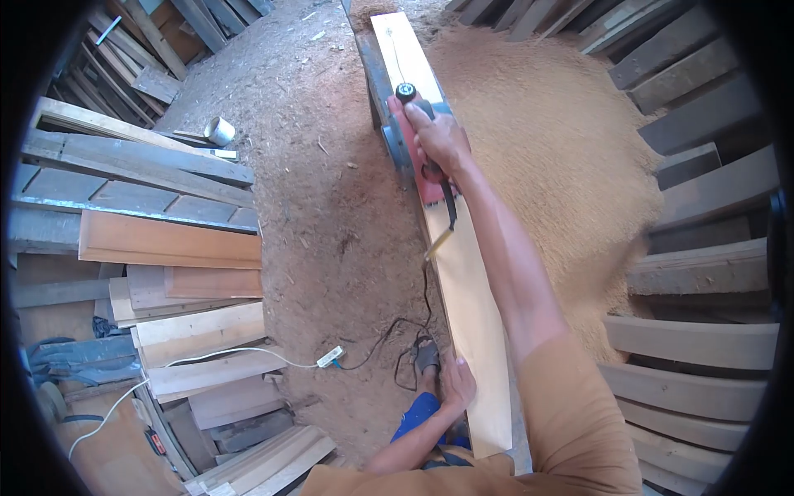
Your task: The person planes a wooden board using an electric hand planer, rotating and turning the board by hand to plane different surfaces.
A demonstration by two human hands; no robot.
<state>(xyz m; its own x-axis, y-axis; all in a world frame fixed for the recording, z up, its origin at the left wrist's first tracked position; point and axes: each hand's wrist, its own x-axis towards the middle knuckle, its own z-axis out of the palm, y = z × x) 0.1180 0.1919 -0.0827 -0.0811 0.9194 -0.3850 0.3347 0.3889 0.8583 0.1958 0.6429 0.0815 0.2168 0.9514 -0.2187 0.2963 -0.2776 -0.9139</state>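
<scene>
A long pale board (pixel 471 306) lies lengthwise on a narrow bench in the middle of the head view. My right hand (pixel 438 140) is wrapped round the black handle of a red electric planer (pixel 411 136), which rests on the board's far half. Near the board's close end, my left hand (pixel 457 383) lies on its left edge with the fingers stretched forward. From the planer's rear a black cord (pixel 452 207) runs down to the ground on the left.
A white power strip (pixel 330 357) lies on the ground left of the bench, joined to the black cord. Stacked planks (pixel 198 331) line the left side, more timber (pixel 703 339) the right. Sawdust (pixel 529 157) is heaped right of the bench. A pale bucket (pixel 219 131) stands back left.
</scene>
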